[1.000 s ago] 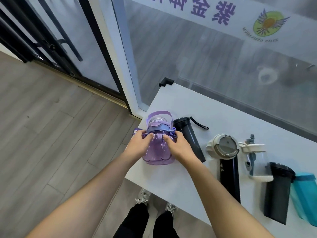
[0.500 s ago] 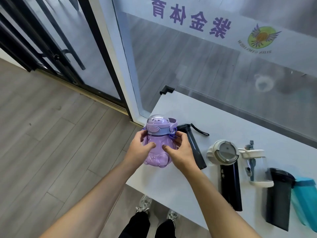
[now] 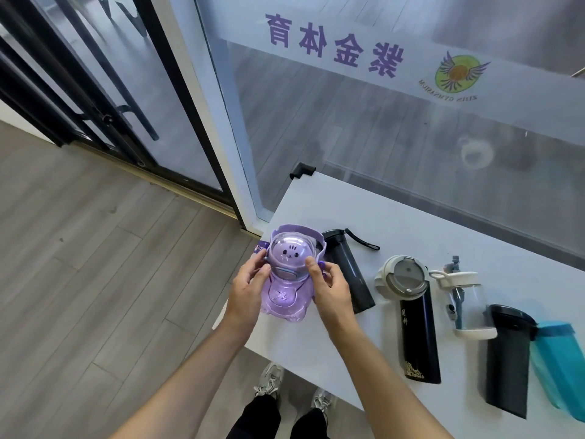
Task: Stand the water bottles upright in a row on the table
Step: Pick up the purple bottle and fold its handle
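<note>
At nine o'clock on the surface [image 3: 411, 223], left hand [image 3: 245, 291] and right hand [image 3: 332, 288] clasped the purple bottle [image 3: 286, 280], tilted; five bottles at three o'clock lay unraised.

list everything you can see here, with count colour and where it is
purple cartoon bottle: 1, translucent purple, held at table's left end
slim bottle: 1, black with wrist strap, lying beside the purple one
flask: 1, black with cream lid, mid table
clear bottle: 1, clear with white cap, right of flask
tumbler: 1, dark grey, further right
teal bottle: 1, teal, right edge
table: 1, white, against glass wall
shoes: 2, grey, on floor
left hand: gripping purple bottle
right hand: gripping purple bottle
</note>
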Demonstrator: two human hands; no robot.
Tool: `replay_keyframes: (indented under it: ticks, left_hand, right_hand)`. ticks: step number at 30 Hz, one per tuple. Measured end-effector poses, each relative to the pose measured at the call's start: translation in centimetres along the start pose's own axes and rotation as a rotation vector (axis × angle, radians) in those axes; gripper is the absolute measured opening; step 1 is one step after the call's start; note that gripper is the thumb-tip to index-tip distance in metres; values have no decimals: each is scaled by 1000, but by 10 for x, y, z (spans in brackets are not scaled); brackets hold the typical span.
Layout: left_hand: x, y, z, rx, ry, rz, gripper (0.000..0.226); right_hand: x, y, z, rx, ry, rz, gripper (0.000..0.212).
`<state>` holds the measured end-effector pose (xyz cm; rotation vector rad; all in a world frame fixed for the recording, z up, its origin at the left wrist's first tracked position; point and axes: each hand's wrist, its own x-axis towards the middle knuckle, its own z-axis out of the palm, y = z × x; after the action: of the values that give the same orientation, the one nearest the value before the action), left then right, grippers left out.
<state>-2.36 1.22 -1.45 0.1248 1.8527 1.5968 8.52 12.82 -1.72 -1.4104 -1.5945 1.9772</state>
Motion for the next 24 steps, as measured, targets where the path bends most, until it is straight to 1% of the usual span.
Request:
replay_keyframes:
  ticks: [3,6,7,10,11,13,16,18,19,22,24]
  left_hand:
    - [-6,1,-3,-24,-5,-1,30]
    - [-5,-2,-9,-55,39,-16,19]
    - [-5,-4,-12,-61,55,-30,20]
    - [-4,-10,-21,-10,75,-59,53]
    - [-5,-10,-23,18,75,-50,61]
    - [-3,-11,-24,38,56,-44,69]
    - [2,-9,-21,39,5,-44,71]
    - [7,-8,-18,29,-7,-45,70]
    - [10,-6,-18,23,-4,-45,69]
    - [28,0,-16,14,13,-32,60]
    - [45,9,-15,13,17,-17,58]
  right_hand:
    - [-12,-1,3,-19,11,-4,43]
    - [-19,7,1,-67,-39,-41,44]
    - [-19,11,0,-94,-67,-52,47]
    - [-23,22,-4,-180,-114,-61,60]
    - [-24,23,-5,-197,-119,-63,64]
    - [-26,20,-4,-184,-95,-26,68]
    - [-25,8,3,-68,-66,72,53]
    - [-19,5,10,-117,-64,61,47]
    - [-14,3,14,-135,-56,47,46]
    - [5,-6,25,-137,-50,41,56]
    - [22,-20,31,-125,-59,46,55]
